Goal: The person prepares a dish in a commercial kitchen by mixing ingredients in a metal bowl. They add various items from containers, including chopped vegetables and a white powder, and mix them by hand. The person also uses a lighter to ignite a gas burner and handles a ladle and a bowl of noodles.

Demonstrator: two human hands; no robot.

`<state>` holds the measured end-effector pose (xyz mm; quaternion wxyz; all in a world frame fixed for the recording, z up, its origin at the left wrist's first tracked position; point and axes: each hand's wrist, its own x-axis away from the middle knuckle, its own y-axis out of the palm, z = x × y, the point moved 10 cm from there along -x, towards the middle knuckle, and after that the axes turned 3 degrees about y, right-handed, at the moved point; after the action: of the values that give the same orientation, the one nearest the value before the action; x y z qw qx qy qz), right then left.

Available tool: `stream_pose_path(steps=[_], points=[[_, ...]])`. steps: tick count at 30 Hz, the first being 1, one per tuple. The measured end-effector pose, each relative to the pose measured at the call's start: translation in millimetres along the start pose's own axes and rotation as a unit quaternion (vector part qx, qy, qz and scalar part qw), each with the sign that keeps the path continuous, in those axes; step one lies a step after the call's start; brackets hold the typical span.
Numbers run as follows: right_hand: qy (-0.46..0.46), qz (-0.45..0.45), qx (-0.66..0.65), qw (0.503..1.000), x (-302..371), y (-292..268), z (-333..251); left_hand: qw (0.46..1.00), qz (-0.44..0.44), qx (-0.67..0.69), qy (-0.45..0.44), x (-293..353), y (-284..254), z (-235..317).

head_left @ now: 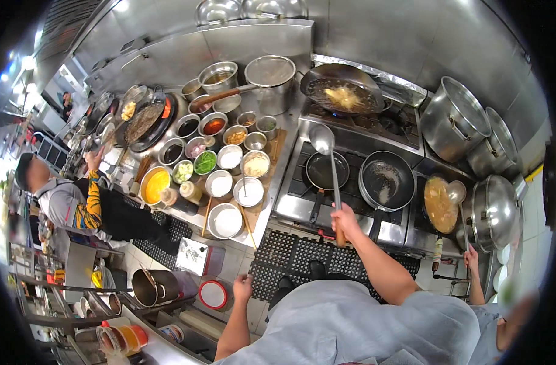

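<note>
My right hand point(348, 222) is closed round the handle of a long metal ladle point(336, 173) with a wooden end. The ladle's bowl hangs over the stove, between a wok point(341, 91) at the back and a small dark frying pan point(328, 169). Pale yellow food point(343, 97) bubbles in dark oil in that wok. To the right of the ladle sits a larger frying pan point(387, 181) with a little pale residue. My left hand point(242, 287) hangs low beside my body, fingers curled in, with nothing showing in it.
On the left counter point(272, 201) stand several bowls of sauces, chopped greens and white powder, plus a strainer over a pot point(270, 72). At right, a co-worker's hand point(470, 258) holds a ladle by a pan of brown stew point(441, 204). Large pots point(455, 118) stand behind. Another person point(77, 204) works at far left.
</note>
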<state>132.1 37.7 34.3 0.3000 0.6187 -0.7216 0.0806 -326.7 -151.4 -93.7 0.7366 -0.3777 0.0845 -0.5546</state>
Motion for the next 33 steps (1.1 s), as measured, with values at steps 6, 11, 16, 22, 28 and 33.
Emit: stream_pose_path(steps=[6,11,16,22,28,33], points=[[-0.227,0.236,0.405,0.854,-71.8,77.4,1.8,0.992,0.02,0.097,-0.078,60.0,-58.8,-68.6],[-0.137,0.287,0.425,0.847,-92.3,117.5,37.5,0.967,0.022,0.191,-0.169,121.7,-85.2,-127.8],[-0.079,0.289,0.436,0.849,-106.6,140.4,64.9,0.97,0.037,0.17,-0.168,191.2,-94.7,-175.0],[-0.127,0.314,0.455,0.824,-142.5,142.8,102.6,0.95,0.029,0.211,-0.229,235.2,-90.9,-168.8],[-0.123,0.301,0.465,0.823,-139.7,156.9,100.2,0.959,0.026,0.193,-0.205,221.9,-78.1,-176.1],[-0.234,0.266,0.495,0.794,-153.2,140.5,106.3,0.948,0.034,0.239,-0.208,186.7,-94.3,-139.4]])
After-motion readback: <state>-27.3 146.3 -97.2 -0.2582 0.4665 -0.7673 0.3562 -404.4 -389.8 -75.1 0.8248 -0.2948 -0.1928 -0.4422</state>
